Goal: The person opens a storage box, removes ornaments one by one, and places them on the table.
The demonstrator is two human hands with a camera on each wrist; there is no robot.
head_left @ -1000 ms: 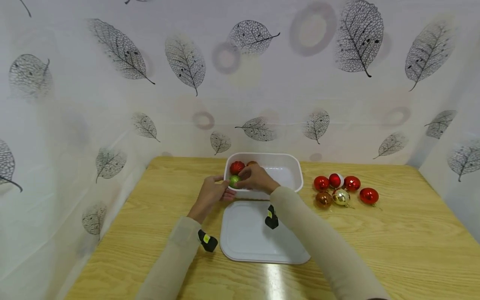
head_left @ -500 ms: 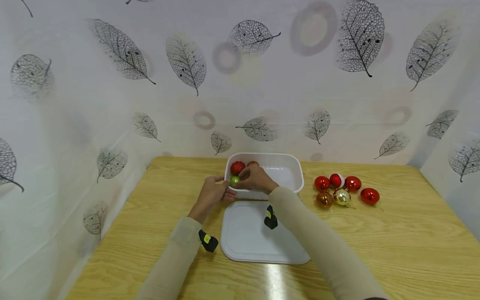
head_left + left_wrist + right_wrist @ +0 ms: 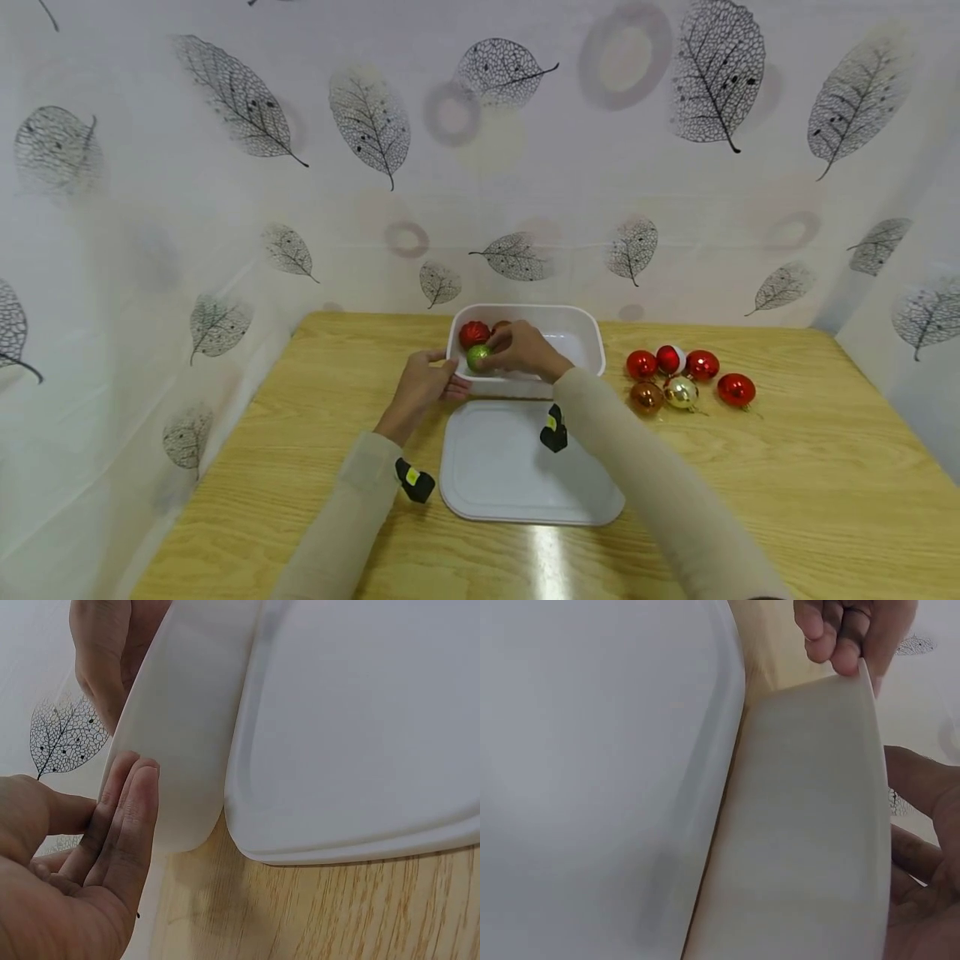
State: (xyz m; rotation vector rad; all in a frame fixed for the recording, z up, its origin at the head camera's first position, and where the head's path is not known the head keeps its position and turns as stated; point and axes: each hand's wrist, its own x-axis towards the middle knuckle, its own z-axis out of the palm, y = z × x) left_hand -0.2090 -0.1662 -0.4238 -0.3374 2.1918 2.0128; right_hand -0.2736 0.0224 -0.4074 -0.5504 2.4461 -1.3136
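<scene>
A white rectangular plastic container (image 3: 525, 388) stands near the back of the table. My left hand (image 3: 422, 388) pinches its front left corner; in the left wrist view, the fingers lie along the outside wall (image 3: 184, 712). My right hand (image 3: 523, 348) reaches over the front rim and pinches a glittery green bauble (image 3: 477, 357) inside. A ridged red bauble (image 3: 473, 334) sits behind the green one, and a brownish bauble (image 3: 500, 326) shows partly beyond the right fingers. In the right wrist view the container's wall hides the bauble and part of the right hand (image 3: 934, 847).
A flat white lid (image 3: 525, 467) lies right in front of the container. To the right, several shiny baubles are grouped: red (image 3: 641, 365), brown (image 3: 647, 397), gold (image 3: 681, 392), and a separate red one (image 3: 737, 389). A leaf-patterned curtain (image 3: 525, 192) hangs behind the table.
Inside the container, the right hand and the green bauble have shifted a little to the right, and more of the bauble now shows. The left hand has stayed at the corner.
</scene>
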